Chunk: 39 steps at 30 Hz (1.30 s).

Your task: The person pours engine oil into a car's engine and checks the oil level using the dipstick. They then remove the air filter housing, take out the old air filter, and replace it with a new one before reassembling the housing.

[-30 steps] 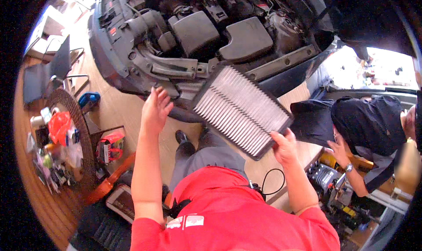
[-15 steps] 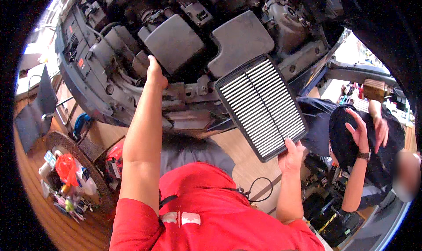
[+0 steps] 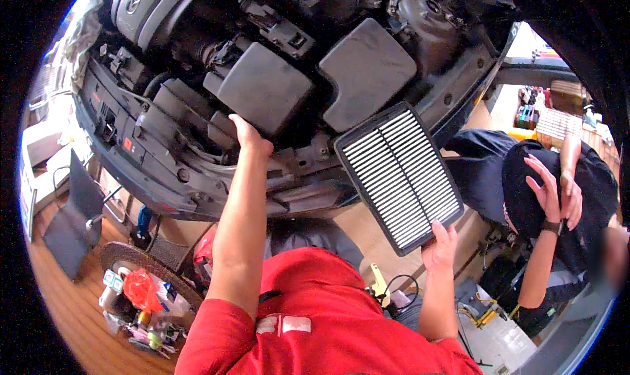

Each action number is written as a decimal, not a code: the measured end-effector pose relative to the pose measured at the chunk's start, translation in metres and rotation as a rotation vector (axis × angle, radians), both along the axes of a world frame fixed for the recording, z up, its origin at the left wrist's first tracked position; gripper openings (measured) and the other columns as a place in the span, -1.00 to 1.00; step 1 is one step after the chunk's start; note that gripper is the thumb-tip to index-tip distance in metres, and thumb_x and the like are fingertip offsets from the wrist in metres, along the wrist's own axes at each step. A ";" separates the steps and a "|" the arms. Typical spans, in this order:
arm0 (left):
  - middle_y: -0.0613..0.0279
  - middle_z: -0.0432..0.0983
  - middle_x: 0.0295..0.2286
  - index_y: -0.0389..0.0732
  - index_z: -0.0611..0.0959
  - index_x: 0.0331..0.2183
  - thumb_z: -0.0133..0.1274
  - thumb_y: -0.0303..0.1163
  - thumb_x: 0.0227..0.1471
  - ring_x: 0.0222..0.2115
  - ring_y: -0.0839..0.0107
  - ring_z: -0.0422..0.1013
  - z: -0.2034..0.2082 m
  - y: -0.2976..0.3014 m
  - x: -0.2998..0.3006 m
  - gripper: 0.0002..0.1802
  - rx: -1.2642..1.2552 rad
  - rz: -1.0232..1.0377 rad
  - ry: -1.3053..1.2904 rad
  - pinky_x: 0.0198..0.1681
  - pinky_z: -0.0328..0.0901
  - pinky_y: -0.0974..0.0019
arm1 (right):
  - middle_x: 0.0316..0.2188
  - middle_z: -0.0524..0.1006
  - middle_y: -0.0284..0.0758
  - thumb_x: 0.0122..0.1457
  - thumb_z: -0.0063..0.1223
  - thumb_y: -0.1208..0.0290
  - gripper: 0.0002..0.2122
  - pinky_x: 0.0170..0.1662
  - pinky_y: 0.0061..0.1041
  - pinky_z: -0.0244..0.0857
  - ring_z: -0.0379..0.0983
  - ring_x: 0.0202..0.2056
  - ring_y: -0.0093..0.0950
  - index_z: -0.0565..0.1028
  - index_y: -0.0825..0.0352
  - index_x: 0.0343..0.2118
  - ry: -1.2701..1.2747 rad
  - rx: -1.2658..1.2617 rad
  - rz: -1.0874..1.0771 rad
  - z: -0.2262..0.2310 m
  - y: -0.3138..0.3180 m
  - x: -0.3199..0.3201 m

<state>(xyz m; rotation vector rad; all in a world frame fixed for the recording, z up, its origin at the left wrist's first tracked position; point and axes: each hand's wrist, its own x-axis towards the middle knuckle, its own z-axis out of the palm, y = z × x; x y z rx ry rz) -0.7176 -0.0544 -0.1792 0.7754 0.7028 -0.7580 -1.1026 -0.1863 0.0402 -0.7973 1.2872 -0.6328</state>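
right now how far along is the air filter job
Done: the air filter, a white pleated panel in a black frame, is out in the open, clear of the engine bay. In hand: the right hand grips its lower corner, while the left hand touches the lower edge of the dark air box cover. Left: the filter is not seated in any housing, and I cannot tell whether the cover is lifted or latched.

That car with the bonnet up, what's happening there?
A person in a red shirt leans over the open engine bay. Their right hand holds a flat pleated air filter by its lower corner, while the left hand rests on a dark plastic box in the bay. Another person crouches nearby.
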 end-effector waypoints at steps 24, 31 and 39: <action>-0.29 -0.38 0.19 -0.46 0.04 0.10 -0.32 0.17 0.14 0.25 -0.04 -0.43 0.162 0.044 0.046 -0.14 0.042 -0.127 0.197 0.22 -0.38 -0.26 | -0.46 0.49 0.16 -0.14 0.20 0.22 -0.62 -0.24 -0.12 0.32 0.45 -0.32 0.06 0.43 0.54 -0.50 0.446 -0.400 0.432 -0.114 0.049 0.188; -0.21 -0.46 0.21 -0.37 0.02 0.14 -0.31 0.16 0.14 0.26 0.01 -0.49 0.168 0.039 0.043 -0.17 0.029 -0.150 0.239 0.22 -0.39 -0.27 | -0.38 0.50 0.14 -0.11 0.16 0.35 -0.68 -0.17 -0.20 0.35 0.45 -0.24 0.04 0.45 0.54 -0.37 0.606 -0.375 0.422 -0.153 0.050 0.276; -0.21 -0.48 0.21 -0.38 0.03 0.13 -0.31 0.16 0.14 0.25 -0.02 -0.48 0.165 0.041 0.041 -0.17 0.068 -0.150 0.202 0.23 -0.37 -0.25 | -0.35 0.52 0.03 -0.02 0.14 0.39 -0.75 -0.20 -0.22 0.35 0.47 -0.25 -0.05 0.47 0.48 -0.35 0.433 -0.281 0.211 -0.240 0.066 0.333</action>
